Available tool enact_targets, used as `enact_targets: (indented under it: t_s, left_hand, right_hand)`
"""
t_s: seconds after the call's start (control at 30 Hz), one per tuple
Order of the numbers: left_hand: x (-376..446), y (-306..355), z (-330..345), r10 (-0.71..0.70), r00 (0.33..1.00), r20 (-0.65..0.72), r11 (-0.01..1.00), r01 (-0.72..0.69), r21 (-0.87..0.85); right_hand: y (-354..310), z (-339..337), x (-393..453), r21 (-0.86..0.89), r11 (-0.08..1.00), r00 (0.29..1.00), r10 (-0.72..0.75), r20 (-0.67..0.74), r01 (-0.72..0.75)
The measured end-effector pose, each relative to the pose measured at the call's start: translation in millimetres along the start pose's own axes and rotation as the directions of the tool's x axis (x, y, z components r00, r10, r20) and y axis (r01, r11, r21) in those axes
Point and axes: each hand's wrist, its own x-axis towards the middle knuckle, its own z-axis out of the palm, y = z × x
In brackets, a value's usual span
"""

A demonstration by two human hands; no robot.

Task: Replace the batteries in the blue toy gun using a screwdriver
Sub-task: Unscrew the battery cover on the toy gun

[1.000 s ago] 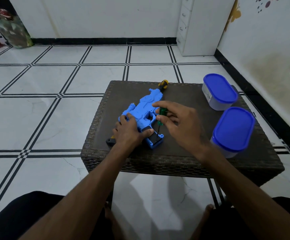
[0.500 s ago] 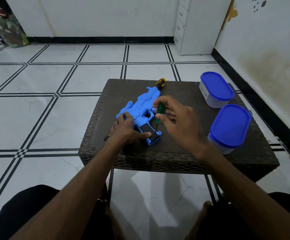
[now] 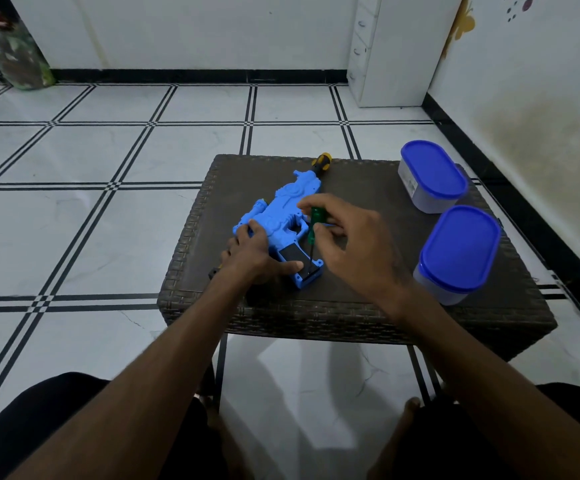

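Little has moved since earlier: on the table (image 3: 368,306), the left hand (image 3: 250,258) still presses the blue toy gun (image 3: 281,220) flat while the right hand (image 3: 347,244) pinches the green screwdriver (image 3: 315,223) upright at the grip's cover; loosening that screw looks underway, needing steady downward turning

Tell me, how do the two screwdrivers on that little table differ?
The green-handled screwdriver is pinched in the right hand and stands nearly upright, its tip down at the grip of the blue toy gun. The yellow-and-black screwdriver lies untouched on the wicker table at its far edge, mostly hidden behind the gun's muzzle. The green handle looks slimmer; the yellow one looks stubbier. Both sit right by the gun, which the left hand steadies.
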Motion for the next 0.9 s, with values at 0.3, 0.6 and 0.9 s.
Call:
enact_targets:
  t_s: [0.3,0.6,0.9]
  left_hand:
    - [-0.6,0.5,0.0,-0.001,1.000,0.001,1.000,0.001,0.009]
    - [-0.6,-0.3,-0.2,0.007,1.000,0.006,1.000,-0.007,-0.002]
    - [-1.0,1.1,-0.6,0.001,1.000,0.009,1.000,-0.002,0.011]
  right_hand:
    - [1.7,-2.1,7.8,0.018,1.000,1.000,0.001,-0.016,0.000]
    - [1.8,-0.6,3.4,0.021,1.000,1.000,-0.021,0.009,0.021]
    - [4.6,-5.8,5.1,-0.008,1.000,0.999,-0.014,-0.041,0.014]
